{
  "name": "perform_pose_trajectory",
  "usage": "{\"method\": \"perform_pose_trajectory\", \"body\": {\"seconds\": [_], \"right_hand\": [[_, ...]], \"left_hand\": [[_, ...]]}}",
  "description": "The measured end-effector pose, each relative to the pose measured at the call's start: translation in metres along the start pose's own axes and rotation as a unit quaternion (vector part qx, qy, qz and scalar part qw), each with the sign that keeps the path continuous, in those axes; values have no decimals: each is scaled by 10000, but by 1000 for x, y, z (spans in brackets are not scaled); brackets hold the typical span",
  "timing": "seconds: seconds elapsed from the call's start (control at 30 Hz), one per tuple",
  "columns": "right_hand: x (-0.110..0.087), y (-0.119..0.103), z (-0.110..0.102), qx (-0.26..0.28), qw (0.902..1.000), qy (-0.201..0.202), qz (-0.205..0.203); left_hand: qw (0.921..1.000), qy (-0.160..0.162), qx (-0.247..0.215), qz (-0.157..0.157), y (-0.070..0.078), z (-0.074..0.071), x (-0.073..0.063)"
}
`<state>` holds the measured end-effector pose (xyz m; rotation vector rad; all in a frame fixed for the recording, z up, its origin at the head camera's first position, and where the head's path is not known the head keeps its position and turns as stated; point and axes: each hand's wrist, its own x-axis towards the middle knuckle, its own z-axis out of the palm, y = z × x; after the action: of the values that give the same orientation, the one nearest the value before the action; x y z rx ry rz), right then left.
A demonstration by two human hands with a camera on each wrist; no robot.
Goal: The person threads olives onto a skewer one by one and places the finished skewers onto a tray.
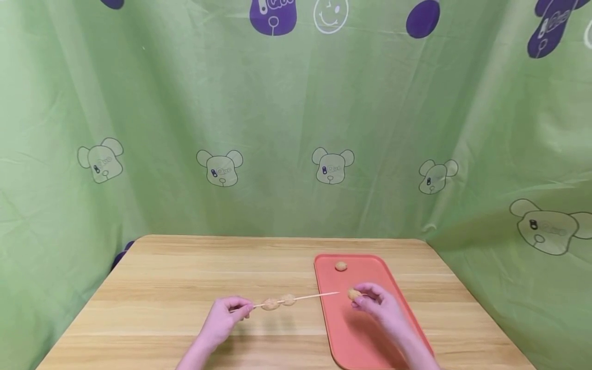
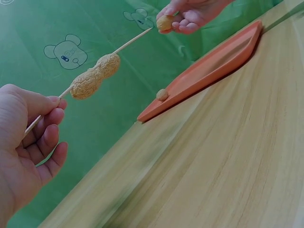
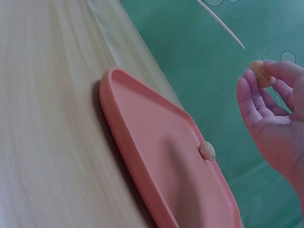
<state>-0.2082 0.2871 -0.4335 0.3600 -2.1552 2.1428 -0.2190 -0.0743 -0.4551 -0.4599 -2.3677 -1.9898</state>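
My left hand (image 1: 223,319) pinches a thin wooden skewer (image 1: 312,296) near its blunt end. Two wrinkled tan balls (image 2: 95,78), like fried food balls, are threaded on it end to end, close to the thumb. The skewer's pointed tip points right, toward my right hand (image 1: 383,310). There, thumb and fingertips pinch another wrinkled tan ball (image 3: 261,74), held over the tray a short gap from the tip. One more tan ball (image 1: 340,266) lies in the far end of the pink-orange tray (image 1: 326,313).
The tray lies lengthwise on the right part of a wood-grain table (image 1: 185,277). A green curtain (image 1: 277,205) printed with bear heads hangs behind the table and along both sides.
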Motion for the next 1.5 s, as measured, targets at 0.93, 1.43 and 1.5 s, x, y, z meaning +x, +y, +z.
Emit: {"method": "perform_pose_trajectory", "body": {"seconds": [0.93,1.43,1.5], "right_hand": [[0,2,7,331,9981,-520,6],[0,3,8,272,9987,-426,-117],[-1,3,8,271,9985,-463,-128]], "left_hand": [[9995,-185,103,250,5,0,-4],[9994,-152,172,265,11,-1,-5],[9994,-157,141,276,11,-1,-5]]}}
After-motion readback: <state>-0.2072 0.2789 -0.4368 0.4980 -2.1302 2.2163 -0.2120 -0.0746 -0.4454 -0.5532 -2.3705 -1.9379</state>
